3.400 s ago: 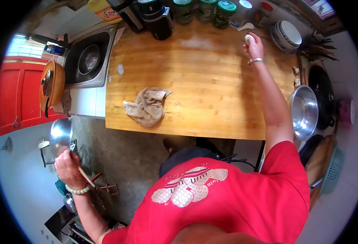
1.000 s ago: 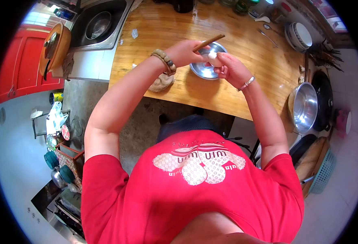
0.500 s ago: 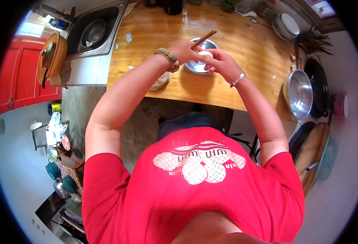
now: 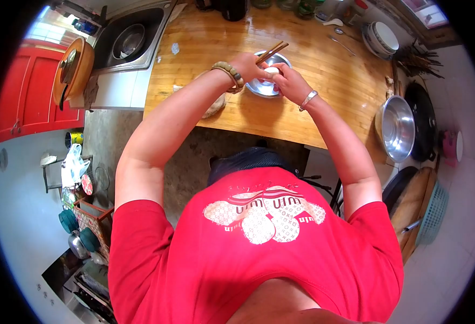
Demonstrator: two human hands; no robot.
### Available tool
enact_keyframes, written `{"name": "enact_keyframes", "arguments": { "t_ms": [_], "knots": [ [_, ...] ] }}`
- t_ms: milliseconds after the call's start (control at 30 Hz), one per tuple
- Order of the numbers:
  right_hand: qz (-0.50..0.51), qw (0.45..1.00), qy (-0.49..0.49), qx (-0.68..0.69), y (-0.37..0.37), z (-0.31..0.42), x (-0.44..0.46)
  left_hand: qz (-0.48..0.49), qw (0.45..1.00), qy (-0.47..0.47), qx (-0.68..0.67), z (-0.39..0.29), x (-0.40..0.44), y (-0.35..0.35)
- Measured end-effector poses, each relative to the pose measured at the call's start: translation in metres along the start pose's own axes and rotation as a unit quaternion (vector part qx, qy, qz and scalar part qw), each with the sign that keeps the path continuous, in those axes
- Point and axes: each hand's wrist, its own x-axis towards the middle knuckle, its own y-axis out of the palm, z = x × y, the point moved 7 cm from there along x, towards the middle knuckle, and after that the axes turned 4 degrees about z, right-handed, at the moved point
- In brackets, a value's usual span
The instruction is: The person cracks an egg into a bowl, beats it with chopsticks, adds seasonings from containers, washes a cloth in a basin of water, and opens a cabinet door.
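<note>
At the far left, a dark sink (image 4: 105,51) adjoins the wooden surface (image 4: 318,59). Next, near the front edge, a cloth (image 4: 216,107) lies partly covered by the left forearm (image 4: 178,113). The left hand (image 4: 245,66) is closed round chopsticks (image 4: 272,52), which slant up and away past the fingers, and its fingertips meet the egg (image 4: 272,71). The egg, a small white rounded item, is between both hands, above the metal bowl (image 4: 264,92); whether its shell is cracked cannot be told.

Handling, as judged: light, stiff-shelled, smooth enough to slip, and fragile — best taken by fingertips on opposite sides, with even, gentle pressure.

The right hand (image 4: 293,82) pinches the egg from the other side, fingers curled inward. Both elbows are bent and held wide, the forearms angling forward and inward until the hands meet; the left wrist is bent towards the bowl. Further right, a steel basin (image 4: 397,130) sits beside a black pan (image 4: 422,123) — both well apart from the hands.
</note>
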Motion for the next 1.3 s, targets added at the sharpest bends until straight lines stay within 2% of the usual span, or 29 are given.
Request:
{"name": "enact_keyframes", "arguments": {
  "t_ms": [67,433,533,600,667,733,800,867,900,967,1033,1267,1300],
  "knots": [
    [0.000,1.000,0.002,0.006,-0.001,0.003,-0.001,-0.005,0.999,0.040,-0.017,0.010,0.011,0.002],
    [-0.028,0.993,-0.051,-0.103,0.003,-0.006,0.021,-0.030,0.999,0.031,-0.005,0.006,0.014,0.001],
    [-0.015,0.993,-0.016,-0.118,0.002,-0.009,0.023,-0.032,0.999,0.032,0.001,0.007,0.017,-0.001],
    [-0.020,0.996,-0.021,-0.089,0.000,-0.013,0.021,-0.033,0.999,0.024,0.014,0.006,0.016,-0.004],
    [-0.024,0.998,-0.026,-0.059,-0.005,-0.013,0.018,-0.016,0.999,0.021,-0.030,0.007,0.013,-0.004],
    [0.009,0.999,-0.038,-0.030,-0.004,-0.003,0.012,-0.013,0.999,0.013,-0.041,0.006,0.010,-0.005],
    [0.006,0.997,-0.050,-0.055,-0.005,-0.009,0.016,-0.008,0.999,0.005,-0.052,0.012,0.014,-0.002],
    [0.002,0.995,-0.064,-0.080,-0.005,-0.006,0.016,-0.013,0.998,0.065,-0.025,0.019,0.028,0.003],
    [0.007,0.995,-0.048,-0.088,-0.003,-0.003,0.014,-0.013,0.998,0.064,-0.026,0.018,0.030,0.004],
    [0.013,0.995,-0.031,-0.096,-0.001,-0.003,0.015,-0.041,0.995,0.060,0.070,0.016,0.033,0.004],
    [-0.013,0.976,-0.089,-0.198,0.000,0.006,0.016,-0.048,0.994,0.056,0.082,0.011,0.029,0.005],
    [-0.038,0.968,-0.073,-0.236,-0.001,-0.007,0.024,-0.050,0.989,0.034,0.131,0.008,0.030,0.005],
    [-0.044,0.970,-0.094,-0.220,-0.001,-0.007,0.024,-0.050,0.990,0.033,0.131,0.011,0.032,0.006]
  ]
}}
